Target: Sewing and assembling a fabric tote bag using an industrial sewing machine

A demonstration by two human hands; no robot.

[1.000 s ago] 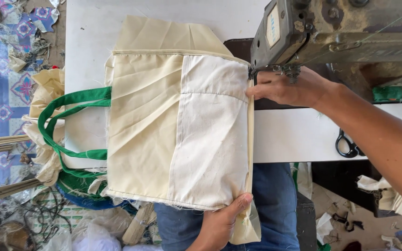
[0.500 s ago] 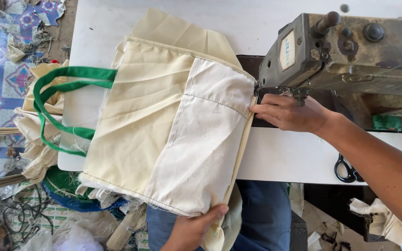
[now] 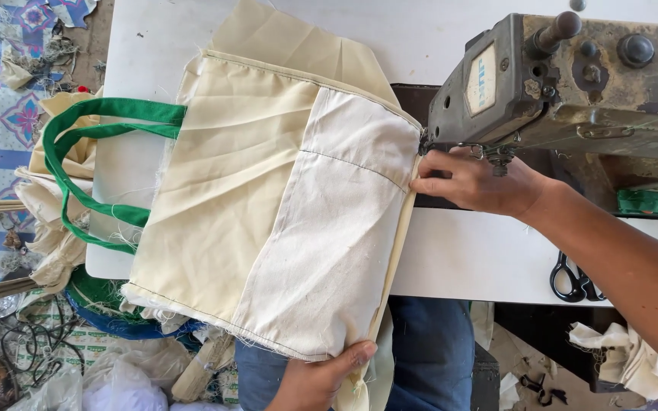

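Nearest me, at six o'clock, my left hand pinches the lower corner of the cream cloth bag, thumb on top of the seam. The bag lies flat across the white desk, its green handles hanging off toward nine o'clock. Farther out, at two o'clock, my right hand presses fingers down on the bag's upper edge, right beside the sewing machine. Black scissors lie at four o'clock.
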